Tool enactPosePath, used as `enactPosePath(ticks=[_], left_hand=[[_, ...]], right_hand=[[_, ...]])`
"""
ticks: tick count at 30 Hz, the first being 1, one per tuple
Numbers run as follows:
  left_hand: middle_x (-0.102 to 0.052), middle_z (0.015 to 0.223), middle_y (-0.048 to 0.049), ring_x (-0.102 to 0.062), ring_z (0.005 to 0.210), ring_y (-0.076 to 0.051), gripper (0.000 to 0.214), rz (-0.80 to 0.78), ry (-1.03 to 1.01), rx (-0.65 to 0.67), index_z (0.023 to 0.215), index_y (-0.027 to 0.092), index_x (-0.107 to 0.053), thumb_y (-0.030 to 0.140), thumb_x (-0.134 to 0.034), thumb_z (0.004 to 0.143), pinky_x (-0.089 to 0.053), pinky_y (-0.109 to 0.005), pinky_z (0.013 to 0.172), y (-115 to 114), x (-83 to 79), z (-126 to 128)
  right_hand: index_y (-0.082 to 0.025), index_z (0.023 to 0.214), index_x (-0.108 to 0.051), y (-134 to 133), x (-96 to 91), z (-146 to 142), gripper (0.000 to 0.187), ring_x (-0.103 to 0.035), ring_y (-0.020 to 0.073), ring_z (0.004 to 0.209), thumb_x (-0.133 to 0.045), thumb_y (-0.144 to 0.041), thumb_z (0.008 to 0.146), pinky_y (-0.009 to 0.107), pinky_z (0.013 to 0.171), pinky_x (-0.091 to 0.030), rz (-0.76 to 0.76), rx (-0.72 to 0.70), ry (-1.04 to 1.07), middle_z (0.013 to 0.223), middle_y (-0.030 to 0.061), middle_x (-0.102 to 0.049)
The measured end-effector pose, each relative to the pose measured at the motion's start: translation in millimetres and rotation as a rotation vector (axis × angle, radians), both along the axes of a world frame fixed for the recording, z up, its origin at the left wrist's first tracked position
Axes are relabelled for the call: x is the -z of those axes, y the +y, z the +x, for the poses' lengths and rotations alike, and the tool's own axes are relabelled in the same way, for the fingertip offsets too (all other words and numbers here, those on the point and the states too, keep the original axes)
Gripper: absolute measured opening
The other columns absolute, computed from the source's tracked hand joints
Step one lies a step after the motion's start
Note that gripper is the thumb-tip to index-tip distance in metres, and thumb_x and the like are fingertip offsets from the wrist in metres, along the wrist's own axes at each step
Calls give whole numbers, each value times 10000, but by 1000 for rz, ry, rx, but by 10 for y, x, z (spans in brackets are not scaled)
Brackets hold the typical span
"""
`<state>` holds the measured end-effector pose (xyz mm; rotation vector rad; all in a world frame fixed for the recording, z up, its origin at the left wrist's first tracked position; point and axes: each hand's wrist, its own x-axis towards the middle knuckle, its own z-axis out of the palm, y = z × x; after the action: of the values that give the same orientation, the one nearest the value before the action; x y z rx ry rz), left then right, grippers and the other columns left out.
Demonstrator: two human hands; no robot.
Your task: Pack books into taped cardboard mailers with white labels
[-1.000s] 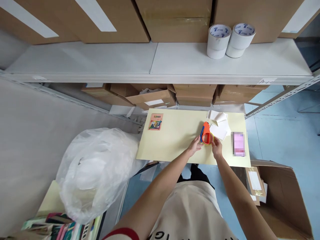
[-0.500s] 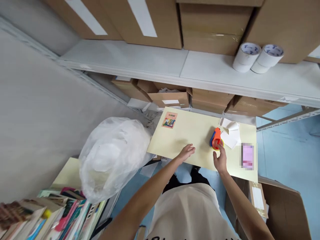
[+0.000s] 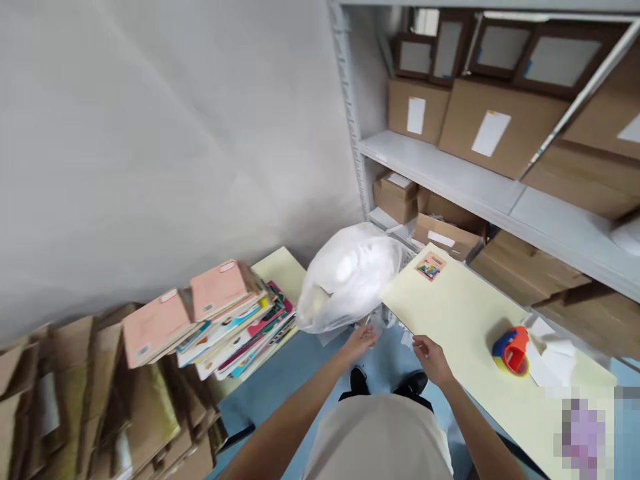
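Cardboard pieces (image 3: 100, 400), layered on end at far left. Books (image 3: 220, 290), pale-pink covers uppermost, piled at a pale left worktop (image 3: 284, 265) whose far corner shows bare. Whitish plastic bag (image 3: 350, 280) bulges at the left end of the main worktop (image 3: 460, 307); contact unclear. Left hand (image 3: 361, 340) just below the bag, fingers loosely extended, nothing seen in it. Right hand (image 3: 431, 357) at the main worktop's near edge, close to its near-left corner, fingers curled narrow; cannot tell whether they pinch anything. Illustrated card (image 3: 431, 266) by the far-left corner. Tape dispenser (image 3: 517, 347) towards the right end, just beside white papers (image 3: 555, 360) near the far edge; neither hand on it. Step in hand, judged: a reach between holds, bag nearest. Next move would call for left fingers closing gently on a fold of bag, right hand clear of the edge.
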<state>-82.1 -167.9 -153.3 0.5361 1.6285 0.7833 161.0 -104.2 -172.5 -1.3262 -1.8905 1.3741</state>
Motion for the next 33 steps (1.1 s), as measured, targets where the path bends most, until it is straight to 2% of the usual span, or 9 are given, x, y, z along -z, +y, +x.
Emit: enactPosePath(ticks=[4, 7, 11, 16, 20, 24, 29, 33], left_hand=[[-674, 812, -51, -659, 866, -250, 362, 95, 64, -47, 1030, 211, -661, 414, -711, 735, -508, -387, 808, -430, -16, -519], [-679, 803, -43, -649, 866, -244, 395, 196, 122, -62, 990, 199, -671, 445, -742, 690, -512, -381, 821, -618, -41, -825], [-694, 892, -54, -648, 854, -233, 447, 263, 144, -107, 1010, 203, -664, 472, -759, 666, -520, -357, 788, -709, -85, -1083], [-681, 1022, -77, -651, 775, -199, 503, 292, 150, -130, 1084, 201, -633, 474, -740, 675, -520, -354, 772, -667, -64, -1194], [-686, 1048, -99, -662, 883, -237, 547, 289, 168, -187, 1085, 187, -636, 510, -744, 657, -524, -390, 851, -556, -38, -1281], [-694, 1104, -103, -632, 1057, -293, 519, 228, 242, -221, 1070, 214, -653, 518, -740, 658, -506, -419, 917, -319, -106, -1400], [-654, 1232, -112, -606, 1125, -331, 447, 165, 328, -147, 1073, 225, -671, 457, -716, 693, -474, -446, 981, 201, -214, -1483], [-633, 1279, -87, -525, 1247, -336, 377, 168, 313, -191, 1038, 246, -681, 365, -739, 684, -339, -443, 1131, 623, -232, -1587]], right_hand=[[-216, 1003, -694, -98, 33, -449, 290, -691, 221, 700, -566, -318, 763, 390, 716, -573, 20, -261, -168, 902, 88, -738], [-202, 1018, -706, -138, 21, -747, 302, -697, 243, 763, -594, -244, 741, 415, 784, -551, 134, -418, -293, 965, 111, -737], [-211, 1063, -699, -74, -114, -1117, 322, -696, 238, 812, -592, -228, 760, 400, 821, -534, 203, -491, -304, 1009, 103, -732], [-219, 1070, -693, 260, -322, -1531, 295, -689, 232, 863, -557, -246, 810, 390, 856, -522, 258, -506, -260, 1043, 91, -724], [-224, 1060, -697, 684, -332, -1843, 280, -662, 244, 955, -553, -266, 823, 402, 906, -505, 356, -486, -256, 1056, 86, -713], [-230, 1059, -689, 1129, -151, -2185, 278, -621, 247, 1067, -577, -292, 812, 421, 982, -468, 366, -476, -221, 1120, 81, -674], [-220, 1164, -636, 1519, 151, -2668, 451, -463, 317, 1292, -689, -315, 725, 473, 1050, -394, 251, -432, -256, 1380, 125, -505], [-238, 1104, -658, 1746, 286, -3036, 420, -436, 360, 1289, -728, -269, 691, 494, 1033, -376, 265, -453, -251, 1392, 132, -488]])
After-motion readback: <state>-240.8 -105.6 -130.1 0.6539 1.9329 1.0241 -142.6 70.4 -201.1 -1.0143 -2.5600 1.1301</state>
